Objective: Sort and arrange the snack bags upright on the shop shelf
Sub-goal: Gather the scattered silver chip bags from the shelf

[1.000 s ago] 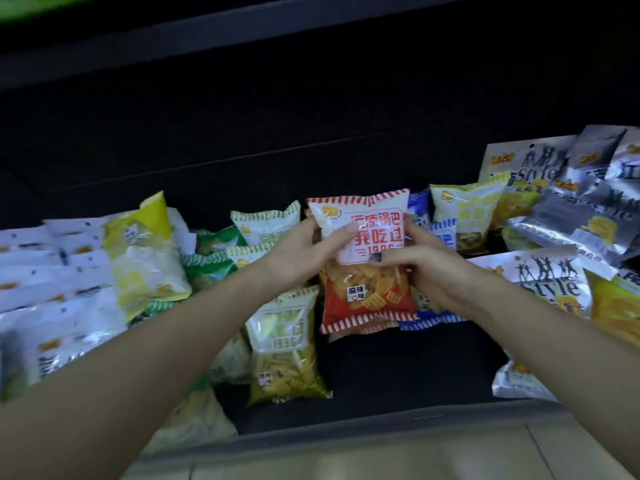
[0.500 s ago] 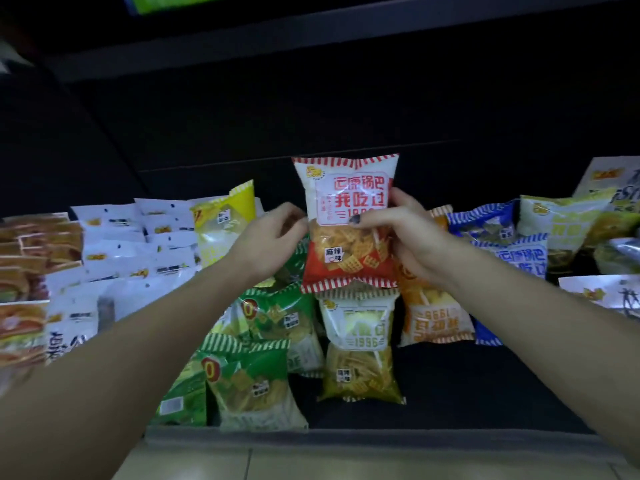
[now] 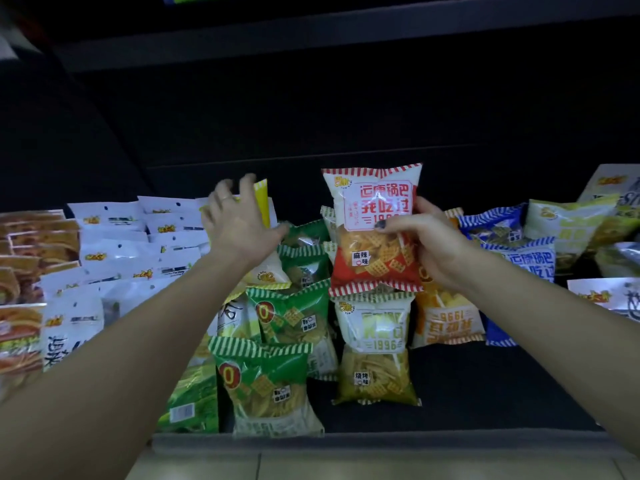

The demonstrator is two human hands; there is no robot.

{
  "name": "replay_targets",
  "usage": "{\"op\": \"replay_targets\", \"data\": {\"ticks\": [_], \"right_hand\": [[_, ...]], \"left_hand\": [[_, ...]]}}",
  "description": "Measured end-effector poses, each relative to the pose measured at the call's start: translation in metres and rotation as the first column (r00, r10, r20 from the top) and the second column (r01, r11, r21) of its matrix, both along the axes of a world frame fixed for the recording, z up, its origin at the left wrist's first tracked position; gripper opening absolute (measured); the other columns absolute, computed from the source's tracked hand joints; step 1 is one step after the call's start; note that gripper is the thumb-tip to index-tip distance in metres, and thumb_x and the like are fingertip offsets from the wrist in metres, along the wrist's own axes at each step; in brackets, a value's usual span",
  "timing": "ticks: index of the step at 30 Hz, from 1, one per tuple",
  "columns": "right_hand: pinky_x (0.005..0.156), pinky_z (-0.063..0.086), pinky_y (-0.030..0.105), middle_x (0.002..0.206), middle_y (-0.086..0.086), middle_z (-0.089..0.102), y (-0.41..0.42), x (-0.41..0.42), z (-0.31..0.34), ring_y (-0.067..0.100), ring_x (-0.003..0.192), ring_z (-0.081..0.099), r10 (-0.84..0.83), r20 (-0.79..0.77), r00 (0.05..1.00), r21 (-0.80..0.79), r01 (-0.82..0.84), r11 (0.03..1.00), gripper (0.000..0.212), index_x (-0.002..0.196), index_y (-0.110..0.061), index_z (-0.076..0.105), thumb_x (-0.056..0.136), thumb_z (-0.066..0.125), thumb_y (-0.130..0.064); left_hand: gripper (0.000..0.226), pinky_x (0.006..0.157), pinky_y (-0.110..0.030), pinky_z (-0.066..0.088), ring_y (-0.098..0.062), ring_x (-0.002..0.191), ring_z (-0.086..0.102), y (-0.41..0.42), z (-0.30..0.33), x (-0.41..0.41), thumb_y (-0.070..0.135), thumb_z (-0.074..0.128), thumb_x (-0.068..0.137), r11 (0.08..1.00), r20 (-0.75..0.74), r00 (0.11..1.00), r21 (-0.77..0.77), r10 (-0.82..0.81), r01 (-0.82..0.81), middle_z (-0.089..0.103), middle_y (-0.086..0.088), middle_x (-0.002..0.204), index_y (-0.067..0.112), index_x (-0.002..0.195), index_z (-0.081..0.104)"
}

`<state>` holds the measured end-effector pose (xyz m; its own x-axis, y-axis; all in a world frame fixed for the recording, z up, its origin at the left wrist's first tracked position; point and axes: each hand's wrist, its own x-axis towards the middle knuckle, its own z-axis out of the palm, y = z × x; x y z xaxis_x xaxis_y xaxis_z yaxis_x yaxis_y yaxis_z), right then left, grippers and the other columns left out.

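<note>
My right hand (image 3: 427,242) grips a red-and-white striped snack bag (image 3: 374,216) by its right side and holds it upright above the dark shelf (image 3: 485,382). My left hand (image 3: 237,225) is off that bag, fingers spread, reaching over a yellow-topped bag (image 3: 261,199) at the back left; I cannot tell whether it touches it. Green striped bags (image 3: 266,379) lie flat in front of my left arm. A yellow-green bag (image 3: 375,355) lies flat under the red one, an orange bag (image 3: 446,323) beside it.
White packets (image 3: 138,244) and orange-brown packets (image 3: 31,244) fill the left of the shelf. Blue striped bags (image 3: 512,251) and pale yellow and silver bags (image 3: 581,223) sit at the right. The shelf's front lip (image 3: 381,441) runs along the bottom.
My left hand has let go of the red bag and moved up and left toward the yellow-topped bag. My right hand alone holds the red bag now, slightly higher.
</note>
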<state>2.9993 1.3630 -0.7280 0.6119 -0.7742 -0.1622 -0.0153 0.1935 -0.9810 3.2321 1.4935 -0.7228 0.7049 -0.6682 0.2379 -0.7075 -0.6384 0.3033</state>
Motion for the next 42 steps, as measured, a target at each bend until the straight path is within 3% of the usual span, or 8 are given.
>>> {"op": "replay_targets", "data": {"ticks": [4, 9, 18, 21, 27, 31, 34, 42], "right_hand": [[0.087, 0.059, 0.046, 0.105, 0.002, 0.077, 0.0, -0.004, -0.01, 0.023, 0.094, 0.076, -0.002, -0.085, 0.996, -0.032, -0.001, 0.999, 0.057, 0.126, -0.022, 0.058, 0.075, 0.081, -0.011], [0.085, 0.059, 0.044, 0.103, 0.001, 0.076, 0.001, 0.0, -0.015, 0.021, 0.091, 0.076, -0.022, -0.116, 0.993, -0.051, 0.016, 0.999, 0.058, 0.127, -0.023, 0.056, 0.075, 0.083, -0.019], [0.08, 0.06, 0.044, 0.103, 0.004, 0.078, -0.015, -0.012, -0.01, 0.024, 0.091, 0.077, -0.11, -0.02, 0.994, 0.043, 0.11, 0.993, 0.048, 0.12, -0.021, 0.062, 0.077, 0.083, -0.019], [0.073, 0.061, 0.04, 0.101, 0.006, 0.078, -0.022, -0.031, -0.001, 0.025, 0.088, 0.077, -0.12, 0.01, 0.993, 0.072, 0.119, 0.99, 0.042, 0.119, -0.018, 0.061, 0.081, 0.079, -0.014], [0.084, 0.06, 0.049, 0.109, 0.013, 0.076, -0.044, -0.103, -0.002, 0.033, 0.097, 0.075, -0.088, -0.02, 0.996, 0.113, 0.09, 0.99, 0.051, 0.126, -0.015, 0.058, 0.079, 0.076, -0.009], [0.077, 0.06, 0.041, 0.104, 0.018, 0.075, -0.048, -0.163, -0.02, 0.034, 0.092, 0.073, -0.016, -0.128, 0.992, 0.121, 0.032, 0.992, 0.041, 0.122, -0.003, 0.062, 0.081, 0.07, -0.005], [0.084, 0.06, 0.048, 0.106, 0.016, 0.076, -0.043, -0.197, -0.045, 0.034, 0.097, 0.074, 0.013, -0.23, 0.973, 0.12, 0.015, 0.993, 0.061, 0.122, -0.006, 0.061, 0.062, 0.074, -0.004], [0.098, 0.055, 0.047, 0.109, 0.001, 0.075, -0.025, -0.215, -0.095, 0.019, 0.103, 0.071, 0.086, -0.328, 0.941, 0.077, -0.065, 0.995, 0.08, 0.126, -0.02, 0.055, 0.051, 0.083, -0.014]], "left_hand": [[0.123, 0.112, -0.064, 0.03, -0.046, 0.148, 0.014, 0.008, -0.016, 0.013, 0.06, 0.083, 0.072, 0.979, -0.312, 0.927, 0.065, 0.206, -0.195, 0.004, -0.023, 0.162, 0.028, 0.159, 0.002], [0.111, 0.102, -0.055, 0.042, -0.053, 0.133, 0.036, 0.016, -0.016, 0.026, 0.039, 0.087, 0.074, 0.958, -0.425, 0.878, -0.076, 0.219, -0.276, 0.017, -0.027, 0.153, 0.023, 0.155, 0.012], [0.1, 0.1, -0.036, 0.035, -0.038, 0.132, 0.031, -0.002, 0.054, -0.009, 0.034, 0.087, 0.068, 0.882, -0.217, 0.976, -0.463, -0.021, -0.084, 0.032, -0.02, 0.14, 0.028, 0.149, 0.028], [0.107, 0.106, -0.04, 0.043, -0.035, 0.125, 0.046, -0.02, 0.067, -0.046, 0.038, 0.087, 0.059, 0.89, -0.304, 0.93, -0.454, -0.205, 0.048, 0.044, -0.012, 0.135, 0.041, 0.147, 0.025], [0.111, 0.098, -0.051, 0.052, -0.032, 0.117, 0.057, -0.063, 0.063, -0.132, 0.05, 0.085, 0.039, 0.9, -0.495, 0.794, -0.411, -0.354, 0.145, 0.055, -0.003, 0.128, 0.055, 0.133, 0.026], [0.103, 0.099, -0.047, 0.046, -0.032, 0.126, 0.043, -0.091, 0.059, -0.177, 0.037, 0.087, 0.056, 0.907, -0.461, 0.814, -0.382, -0.354, 0.179, 0.046, -0.005, 0.127, 0.051, 0.139, 0.027], [0.1, 0.091, -0.038, 0.04, -0.03, 0.128, 0.036, -0.114, 0.055, -0.204, 0.027, 0.087, 0.066, 0.9, -0.422, 0.833, -0.395, -0.357, 0.186, 0.042, -0.007, 0.126, 0.043, 0.145, 0.028], [0.105, 0.104, -0.049, 0.04, -0.03, 0.131, 0.032, -0.15, 0.039, -0.287, 0.034, 0.087, 0.066, 0.914, -0.369, 0.852, -0.307, -0.371, 0.266, 0.039, -0.009, 0.132, 0.045, 0.146, 0.021]]}}
